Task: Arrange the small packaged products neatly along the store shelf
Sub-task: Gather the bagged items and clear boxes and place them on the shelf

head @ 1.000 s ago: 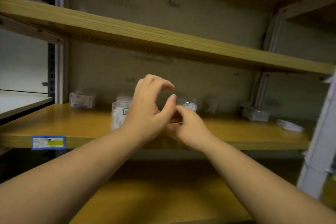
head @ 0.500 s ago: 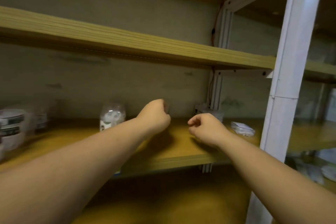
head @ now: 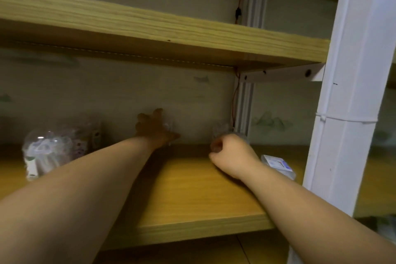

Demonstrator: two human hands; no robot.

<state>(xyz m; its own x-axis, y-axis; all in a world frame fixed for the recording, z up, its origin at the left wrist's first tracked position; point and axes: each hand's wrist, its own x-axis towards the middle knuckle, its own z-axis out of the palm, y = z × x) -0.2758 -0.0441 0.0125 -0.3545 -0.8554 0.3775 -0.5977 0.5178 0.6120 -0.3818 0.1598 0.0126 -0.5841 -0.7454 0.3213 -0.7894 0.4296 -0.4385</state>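
Observation:
My left hand (head: 153,129) reaches to the back of the wooden shelf (head: 192,195), in shadow by the wall. Its fingers and thumb wrap a small clear packet (head: 169,127). My right hand (head: 230,152) hovers over the shelf as a closed fist; nothing shows inside it. Just behind its knuckles stands another small clear packet (head: 221,130), near the back upright. A flat clear box with a blue and red label (head: 278,166) lies to the right of my right wrist. Clear bagged products (head: 46,152) stand at the left of the shelf.
A white front post (head: 347,113) rises at the right, close to my right forearm. The shelf above (head: 171,34) overhangs the reach. A white back upright with a red wire (head: 243,109) stands in the rear corner. Bare board lies between my two arms.
The view has shifted right and closer. My left hand went from a fist at mid shelf to the back wall, fingers spread over a clear packet. My right hand stayed a fist.

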